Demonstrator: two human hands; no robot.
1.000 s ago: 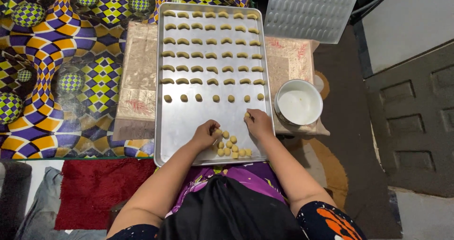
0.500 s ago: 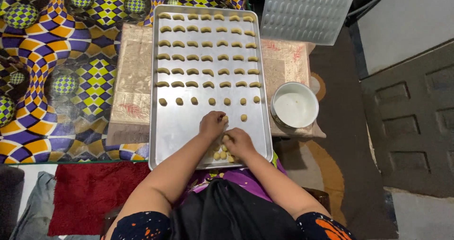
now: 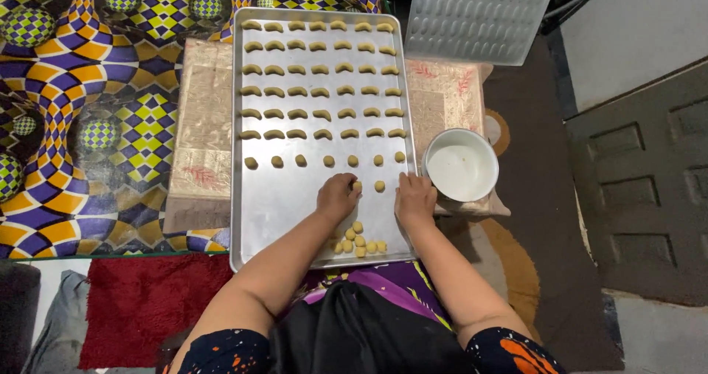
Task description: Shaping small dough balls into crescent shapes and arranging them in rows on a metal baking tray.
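A small round dough ball [image 3: 357, 187] sits on the bare metal of the baking tray [image 3: 280, 204], pinched at the fingertips of the left hand [image 3: 337, 196], whose fingers are curled together over it. Just to its right lies a second dough ball [image 3: 379, 187], apart from both hands. The right hand [image 3: 415, 201] rests palm down at the tray's right edge, fingers held loosely together and flat, gripping nothing that shows.

Nearer the body, a loose cluster of dough balls [image 3: 358, 240] lies between the two forearms. Above the hands runs a single row of seven round pieces [image 3: 325, 161], and beyond that six rows of crescent-shaped pieces [image 3: 322, 70], all pale yellow-tan and matte against the dull silver sheet.

A white round bowl [image 3: 462, 164] stands just beside the tray's right rim. A perforated metal rack [image 3: 479, 16] lies at the far right. The floor covering [image 3: 88, 116] is a bright geometric pattern, with a red mat [image 3: 140, 307] close by.
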